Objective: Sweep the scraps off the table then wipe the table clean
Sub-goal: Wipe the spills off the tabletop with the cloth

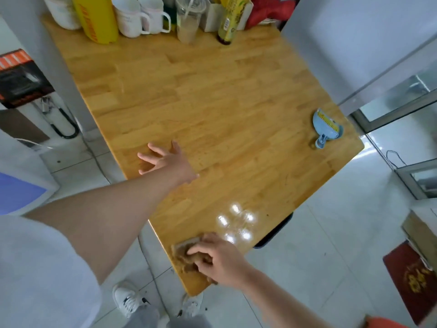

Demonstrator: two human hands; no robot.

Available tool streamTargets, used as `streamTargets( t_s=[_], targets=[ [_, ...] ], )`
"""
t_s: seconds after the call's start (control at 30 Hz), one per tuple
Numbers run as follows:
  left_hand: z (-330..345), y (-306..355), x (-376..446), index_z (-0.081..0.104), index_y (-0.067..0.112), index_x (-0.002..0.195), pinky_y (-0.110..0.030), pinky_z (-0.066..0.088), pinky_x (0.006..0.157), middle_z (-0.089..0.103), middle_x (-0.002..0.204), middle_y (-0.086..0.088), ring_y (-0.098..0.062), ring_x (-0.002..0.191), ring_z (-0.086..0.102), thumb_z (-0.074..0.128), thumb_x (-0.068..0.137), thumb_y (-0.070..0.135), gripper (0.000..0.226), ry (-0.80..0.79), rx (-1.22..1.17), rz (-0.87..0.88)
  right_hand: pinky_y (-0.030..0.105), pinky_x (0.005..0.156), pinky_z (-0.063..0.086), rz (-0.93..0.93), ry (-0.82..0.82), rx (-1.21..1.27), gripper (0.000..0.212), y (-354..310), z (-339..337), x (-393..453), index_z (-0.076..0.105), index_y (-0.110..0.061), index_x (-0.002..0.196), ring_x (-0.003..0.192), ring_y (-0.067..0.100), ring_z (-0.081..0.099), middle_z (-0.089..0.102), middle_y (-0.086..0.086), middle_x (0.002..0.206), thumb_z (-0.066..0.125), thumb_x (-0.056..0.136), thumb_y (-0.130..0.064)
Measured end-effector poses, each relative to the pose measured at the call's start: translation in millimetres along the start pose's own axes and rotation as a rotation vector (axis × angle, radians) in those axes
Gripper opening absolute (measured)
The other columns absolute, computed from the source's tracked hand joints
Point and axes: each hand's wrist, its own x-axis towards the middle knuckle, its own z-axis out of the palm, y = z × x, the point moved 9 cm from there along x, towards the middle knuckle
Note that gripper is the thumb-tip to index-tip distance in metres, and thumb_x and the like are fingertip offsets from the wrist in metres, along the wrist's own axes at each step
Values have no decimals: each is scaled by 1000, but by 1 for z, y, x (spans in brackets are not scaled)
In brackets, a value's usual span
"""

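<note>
Two hands over your wooden table [212, 95] | right hand [220, 259] grips crumpled brown cloth [183, 253] at near corner | left hand [165, 158] spread, fingers straight, holding nothing.

so it's a wooden table [212, 95] made of light butcher-block strips, seen at an angle. along the far edge there's a row of stuff: white mugs [142, 16], a yellow container [97, 17], a clear plastic cup [188, 22] and a bottle [228, 22] with a yellow label. near the right edge sits a small blue dustpan [327, 125] with a little brush in it. at the near corner a brownish cloth [186, 254] lies flat on the wood, with shiny light glare just beside it
</note>
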Motion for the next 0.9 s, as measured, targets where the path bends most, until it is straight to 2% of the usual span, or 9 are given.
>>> streamTargets(
  t_s=[0.07,0.13,0.23,0.33,0.5,0.57,0.73,0.8,0.9],
  targets=[
    [0,4,2,-32,24,151,-77,12,108,-29,153,-35,-62,140,-17,62,80,73,127,0,41,15,16,66,48,136,142,16,23,48,-48,-8,63,-38,114,74,-4,56,58,-15,102,59,92,-31],
    [0,4,4,-32,21,151,-78,11,107,-26,153,-38,-62,141,-16,59,80,75,128,5,65,15,31,66,57,518,436,94,27,129,-120,-19,60,-33,121,74,6,65,64,-4,110,58,96,-24],
    [1,5,7,-33,16,149,-81,6,106,-20,152,-43,-61,141,-19,54,80,79,128,19,120,21,29,71,56,945,788,141,32,188,-168,-43,55,-23,132,83,17,69,63,6,122,52,99,-23],
    [0,5,3,-33,16,149,-80,5,108,-19,153,-42,-60,142,-19,52,78,82,130,11,156,13,18,53,51,845,720,110,32,139,-114,-26,53,-30,131,68,9,69,59,-1,118,51,100,-30],
    [-2,6,-1,-35,18,149,-77,8,109,-21,155,-38,-59,142,-16,52,76,84,131,-3,200,-10,31,77,53,89,236,38,27,-7,16,-17,60,-38,117,96,14,57,60,-7,111,54,90,-37],
    [-1,6,-4,-35,18,149,-77,9,110,-22,155,-36,-60,142,-16,51,76,84,131,-12,202,-10,30,74,54,140,263,39,27,20,-11,-28,64,-35,118,91,11,60,62,-7,113,57,91,-33],
    [0,6,-4,-37,18,147,-75,11,111,-23,156,-35,-63,141,-13,49,77,84,129,-29,230,-17,33,87,49,928,795,214,37,137,-97,-66,55,-24,134,101,19,62,60,2,124,55,97,-27],
    [-1,5,-5,-38,18,147,-76,11,110,-23,155,-37,-63,140,-13,48,78,84,129,-33,222,-21,33,85,49,925,771,160,37,98,-70,-45,53,-28,134,100,24,62,56,3,124,52,97,-29],
    [-5,7,-5,-36,15,148,-78,8,108,-21,153,-40,-63,140,-16,48,80,82,127,-10,227,13,32,77,54,510,473,71,32,-10,13,7,53,-39,123,94,18,59,56,-5,115,50,91,-39]
  ],
)
